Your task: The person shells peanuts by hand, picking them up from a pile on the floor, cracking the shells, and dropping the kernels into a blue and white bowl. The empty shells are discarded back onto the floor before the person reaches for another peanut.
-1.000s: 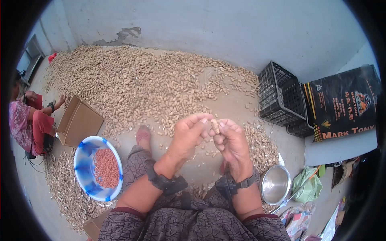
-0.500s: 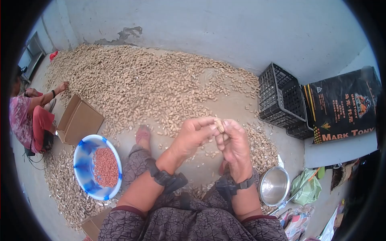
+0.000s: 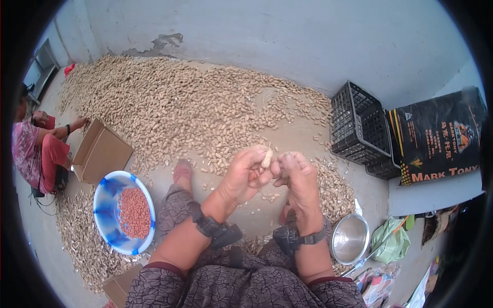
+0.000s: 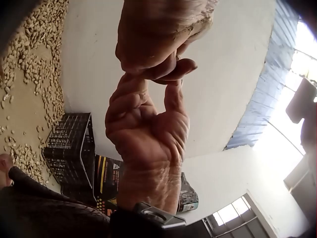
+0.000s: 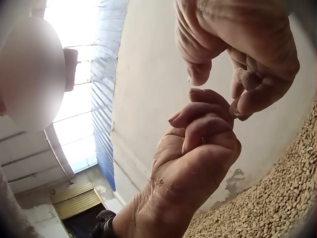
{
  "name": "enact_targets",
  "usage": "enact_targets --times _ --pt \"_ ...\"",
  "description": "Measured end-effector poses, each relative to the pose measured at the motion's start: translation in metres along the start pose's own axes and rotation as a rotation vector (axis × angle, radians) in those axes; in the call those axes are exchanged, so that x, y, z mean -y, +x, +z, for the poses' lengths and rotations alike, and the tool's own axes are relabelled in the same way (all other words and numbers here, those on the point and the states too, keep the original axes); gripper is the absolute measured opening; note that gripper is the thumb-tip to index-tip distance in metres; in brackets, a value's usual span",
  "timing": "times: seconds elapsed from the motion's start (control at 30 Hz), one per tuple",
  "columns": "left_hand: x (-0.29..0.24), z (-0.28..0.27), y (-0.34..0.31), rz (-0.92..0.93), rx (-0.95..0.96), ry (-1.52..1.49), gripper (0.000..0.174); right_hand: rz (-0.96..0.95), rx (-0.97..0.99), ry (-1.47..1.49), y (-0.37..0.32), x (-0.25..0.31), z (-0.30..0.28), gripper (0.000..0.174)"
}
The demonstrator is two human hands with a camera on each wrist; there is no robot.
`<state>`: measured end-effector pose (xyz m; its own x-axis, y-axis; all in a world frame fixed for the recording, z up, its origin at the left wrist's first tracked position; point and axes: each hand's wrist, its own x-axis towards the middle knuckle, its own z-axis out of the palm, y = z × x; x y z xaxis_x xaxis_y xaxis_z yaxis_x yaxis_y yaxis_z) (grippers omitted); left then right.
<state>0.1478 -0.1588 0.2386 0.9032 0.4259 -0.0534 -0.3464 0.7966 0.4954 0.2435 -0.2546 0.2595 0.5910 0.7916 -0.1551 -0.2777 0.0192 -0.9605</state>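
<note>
In the head view, my left hand (image 3: 245,174) pinches a pale peanut shell (image 3: 267,158) upright between thumb and fingers, with a reddish spot showing at its lower end. Close beside it, my right hand (image 3: 302,179) has its fingers bent in, fingertips right at the shell's side. Among the curled fingers of the right hand (image 5: 252,44) in the right wrist view sits a small brown peanut piece (image 5: 247,79); whether it is kernel or shell I cannot tell. The left wrist view shows both hands' fingertips meeting, with the shell hidden behind the left hand (image 4: 158,39).
Peanuts (image 3: 179,102) lie heaped along the wall. A blue-and-white basin (image 3: 108,226) with red kernels (image 3: 134,213) stands left, near a cardboard box (image 3: 105,154) and a seated person (image 3: 38,154). Right are black crates (image 3: 359,123), a metal bowl (image 3: 350,238) and a green bag (image 3: 390,238).
The peanut was between both hands' fingertips half a second ago. Now it stays in the left hand, slightly further left, and the right fingertips have drawn back a little from it.
</note>
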Motion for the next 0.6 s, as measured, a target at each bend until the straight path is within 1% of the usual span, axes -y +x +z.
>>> enact_targets --times 0.07,0.13,0.2,0.23,0.3,0.33,0.4,0.43,0.5,0.6 --pt "-0.001 -0.001 -0.001 -0.016 0.025 0.009 0.018 0.004 0.022 -0.008 -0.001 0.002 0.0 0.024" --pt "0.0 -0.001 -0.001 -0.036 0.051 0.015 0.022 0.027 0.105 -0.038 0.0 0.003 -0.001 0.027" --pt "0.0 -0.002 -0.001 -0.057 0.09 0.126 0.032 0.027 0.134 -0.026 0.0 0.004 -0.002 0.029" --pt "0.0 -0.002 -0.001 -0.057 0.09 0.126 0.032 0.026 0.165 -0.014 0.0 0.004 -0.002 0.031" --pt "0.0 0.001 -0.003 -0.048 0.062 0.297 0.036 0.028 0.198 0.007 0.001 0.001 -0.004 0.031" --pt "0.0 0.003 -0.003 -0.05 0.063 0.297 0.036 0.029 0.23 0.027 0.001 -0.001 -0.005 0.032" --pt "0.001 0.007 -0.004 0.006 0.073 0.412 0.034 0.048 0.245 0.054 0.0 0.004 -0.002 0.032" --pt "0.001 0.008 -0.004 0.005 0.074 0.412 0.034 0.066 0.262 0.081 0.0 0.006 -0.001 0.033" --pt "0.002 0.009 -0.004 0.03 0.051 0.516 0.031 0.062 0.272 0.098 0.0 0.005 -0.002 0.033" --pt "0.005 0.008 -0.004 0.06 0.046 0.55 0.028 0.06 0.279 0.124 0.0 0.003 -0.002 0.033"
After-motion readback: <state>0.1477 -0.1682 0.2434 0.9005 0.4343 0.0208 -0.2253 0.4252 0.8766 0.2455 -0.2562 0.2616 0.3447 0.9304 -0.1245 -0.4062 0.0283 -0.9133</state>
